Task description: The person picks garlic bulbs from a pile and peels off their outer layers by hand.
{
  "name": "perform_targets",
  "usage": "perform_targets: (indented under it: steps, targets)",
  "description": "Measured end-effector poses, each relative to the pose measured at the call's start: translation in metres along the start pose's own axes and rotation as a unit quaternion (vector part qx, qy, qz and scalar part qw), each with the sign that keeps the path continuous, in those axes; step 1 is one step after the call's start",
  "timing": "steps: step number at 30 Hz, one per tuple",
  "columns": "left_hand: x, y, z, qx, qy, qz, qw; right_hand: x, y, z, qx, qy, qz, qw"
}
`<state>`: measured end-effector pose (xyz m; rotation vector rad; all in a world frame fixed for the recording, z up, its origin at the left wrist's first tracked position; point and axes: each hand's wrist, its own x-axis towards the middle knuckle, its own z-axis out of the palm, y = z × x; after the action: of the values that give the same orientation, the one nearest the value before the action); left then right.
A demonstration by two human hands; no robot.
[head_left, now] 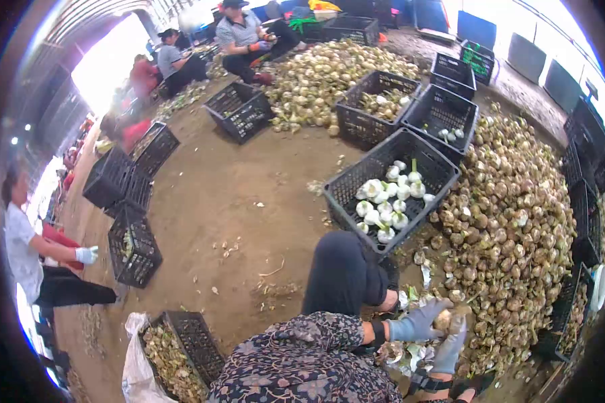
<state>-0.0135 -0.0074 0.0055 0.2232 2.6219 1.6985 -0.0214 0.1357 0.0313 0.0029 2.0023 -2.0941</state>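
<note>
Both of my hands wear grey-blue gloves and meet low at the right of the view. A brownish garlic bulb (442, 320) sits between them, with the fingers of my left hand (417, 322) curled round it. My right hand (450, 342) is raised against the bulb's other side; its fingers are partly hidden. Loose peelings (413, 352) lie beneath and beside the hands. Just right of them rises a large pile of unpeeled garlic (511, 248). Beyond my knee, a black crate (444, 176) holds several clean white bulbs (386, 201).
More black crates (376, 107) stand behind, and others (133, 245) at the left. A crate of peelings (175, 363) sits beside a white sack (138, 363) at lower left. Co-workers sit at the far left (30, 248) and the back (238, 33), near another garlic pile (329, 74).
</note>
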Motion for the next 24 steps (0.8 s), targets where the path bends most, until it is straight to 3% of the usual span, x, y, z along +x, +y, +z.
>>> perform_targets:
  steps: [3, 5, 7, 8, 10, 12, 13, 14, 15, 17, 18, 19, 20, 24]
  targets:
    - [-0.011, 0.04, -0.016, 0.077, -0.002, -0.004, 0.997, -0.001, -0.028, 0.005, -0.036, -0.025, 0.008, 0.999]
    - [-0.014, 0.042, -0.017, 0.048, 0.084, 0.031, 0.995, -0.006, -0.049, 0.021, -0.016, 0.019, 0.009, 1.0]
    - [-0.02, 0.069, -0.044, 0.027, 0.066, 0.037, 0.997, -0.018, -0.07, 0.023, 0.132, -0.078, 0.018, 0.988]
    - [-0.023, 0.075, -0.058, 0.038, 0.09, 0.024, 0.995, -0.013, -0.071, 0.023, 0.133, -0.106, 0.023, 0.985]
    - [-0.023, 0.084, -0.074, 0.085, 0.102, 0.077, 0.988, -0.006, -0.082, 0.018, -0.057, -0.191, -0.139, 0.97]
    - [-0.008, 0.071, -0.079, 0.051, 0.168, 0.064, 0.982, -0.003, -0.091, 0.021, -0.232, -0.248, -0.309, 0.888]
    - [-0.006, 0.066, -0.085, 0.014, 0.221, 0.059, 0.973, -0.003, -0.088, 0.027, -0.227, -0.259, -0.314, 0.885]
    - [-0.016, 0.094, -0.113, 0.002, 0.156, 0.044, 0.987, -0.003, -0.085, 0.036, -0.145, -0.233, -0.275, 0.922]
    - [-0.021, 0.103, -0.118, 0.006, 0.164, 0.04, 0.986, -0.005, -0.081, 0.041, -0.063, -0.205, -0.229, 0.95]
    - [-0.027, 0.112, -0.122, 0.095, 0.113, 0.067, 0.987, 0.023, -0.062, 0.009, -0.176, -0.211, -0.22, 0.936]
    - [-0.027, 0.114, -0.124, 0.122, 0.101, 0.075, 0.985, 0.036, -0.047, 0.004, 0.0, -0.201, -0.136, 0.97]
    - [-0.028, 0.112, -0.122, 0.125, 0.101, 0.075, 0.984, 0.042, -0.038, 0.003, 0.176, -0.184, -0.047, 0.966]
    - [-0.029, 0.107, -0.117, 0.148, 0.114, 0.092, 0.978, 0.033, -0.049, 0.01, -0.074, -0.194, -0.16, 0.965]
    - [-0.036, 0.104, -0.112, 0.19, 0.11, 0.082, 0.972, 0.004, -0.092, 0.043, -0.131, -0.166, -0.178, 0.961]
